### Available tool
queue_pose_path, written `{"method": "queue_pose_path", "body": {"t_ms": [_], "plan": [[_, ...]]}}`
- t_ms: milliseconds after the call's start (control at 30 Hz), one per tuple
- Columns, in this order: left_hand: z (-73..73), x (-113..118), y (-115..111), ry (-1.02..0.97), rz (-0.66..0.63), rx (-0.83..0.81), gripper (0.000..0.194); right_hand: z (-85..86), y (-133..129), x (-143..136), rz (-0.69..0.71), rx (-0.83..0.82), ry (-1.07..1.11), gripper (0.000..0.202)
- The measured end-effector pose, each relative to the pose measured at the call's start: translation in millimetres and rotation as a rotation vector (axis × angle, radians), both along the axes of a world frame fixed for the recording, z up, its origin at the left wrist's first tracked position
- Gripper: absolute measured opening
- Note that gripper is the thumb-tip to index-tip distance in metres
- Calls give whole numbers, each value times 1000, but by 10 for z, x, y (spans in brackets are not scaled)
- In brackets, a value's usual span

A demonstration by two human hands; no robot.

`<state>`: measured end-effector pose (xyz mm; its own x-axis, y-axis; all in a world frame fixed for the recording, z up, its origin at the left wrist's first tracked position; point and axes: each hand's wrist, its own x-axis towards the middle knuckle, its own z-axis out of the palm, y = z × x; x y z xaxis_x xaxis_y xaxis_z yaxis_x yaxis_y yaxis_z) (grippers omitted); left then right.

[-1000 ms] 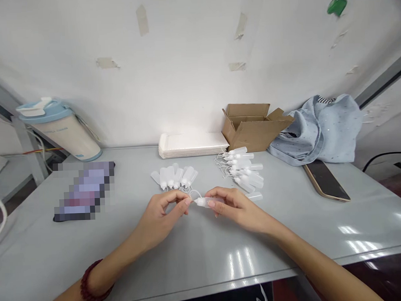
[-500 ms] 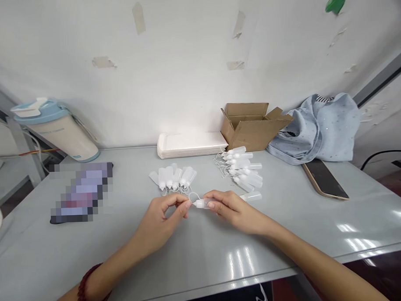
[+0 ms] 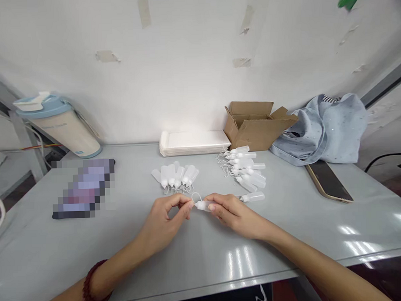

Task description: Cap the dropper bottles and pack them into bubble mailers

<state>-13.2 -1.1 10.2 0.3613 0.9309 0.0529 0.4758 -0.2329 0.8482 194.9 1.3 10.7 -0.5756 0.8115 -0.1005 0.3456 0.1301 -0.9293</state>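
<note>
My right hand (image 3: pixel 234 213) is closed around a small clear plastic squeeze bottle (image 3: pixel 202 205), its white nozzle pointing left. From the bottle's neck a thin white strap (image 3: pixel 196 193) arches over to the fingertips of my left hand (image 3: pixel 171 217). Those fingers are pinched on the strap's end, right at the nozzle tip; what sits between them is hidden. Beyond my left hand lies a cluster of similar bottles (image 3: pixel 175 174), nozzles toward me. Another pile of bottles (image 3: pixel 249 168) lies beyond my right hand, with straps to the left. One single bottle (image 3: pixel 254 197) rests just behind my right hand.
At the wall stand a stack of white packets (image 3: pixel 195 142) and an open cardboard box (image 3: pixel 261 133). A light blue cloth bag (image 3: pixel 338 128) and a phone (image 3: pixel 329 181) are at the right. On the left are a tumbler (image 3: pixel 66 129) and a blurred-out phone-like device (image 3: pixel 85 187).
The whole view has shifted slightly. Both hands keep nearly the same pose, the left fingertips still at the bottle's nozzle and the right hand still holding the bottle.
</note>
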Motion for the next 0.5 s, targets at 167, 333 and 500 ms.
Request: {"method": "queue_pose_path", "body": {"t_ms": [167, 333, 500], "plan": [[17, -18, 21, -34, 18, -50, 31, 21, 26, 22, -1, 16, 5, 29], [41, -32, 51, -70, 25, -73, 33, 47, 39, 42, -15, 22, 13, 29], [53, -16, 55, -16, 11, -29, 25, 61, 47, 34, -11, 25, 1, 30]]}}
